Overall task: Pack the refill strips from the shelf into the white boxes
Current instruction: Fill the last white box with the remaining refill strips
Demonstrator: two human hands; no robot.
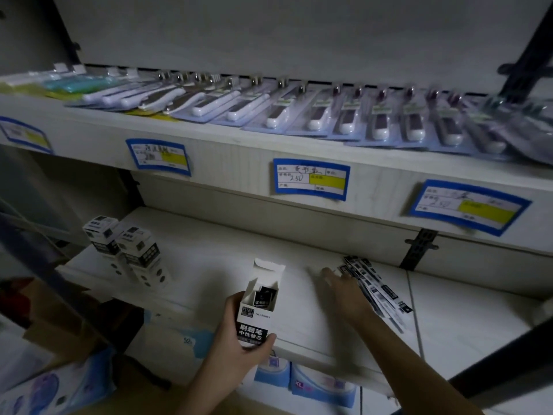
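My left hand (239,333) grips a white box (258,307) with black lettering, held upright over the lower shelf's front edge. Its top flap stands open and a dark refill strip shows inside. My right hand (344,290) lies flat on the lower shelf (215,259), fingers stretched out and touching a fanned pile of black-and-white refill strips (375,290). Whether any strip is pinched is hidden by blur. Two closed white boxes (128,250) stand at the shelf's left end.
The upper shelf (239,148) carries a row of blister-packed items (299,115) and blue price labels (311,179) on its front edge. Below the lower shelf sit blue-and-white packages (323,384) and cardboard boxes (59,324) at left.
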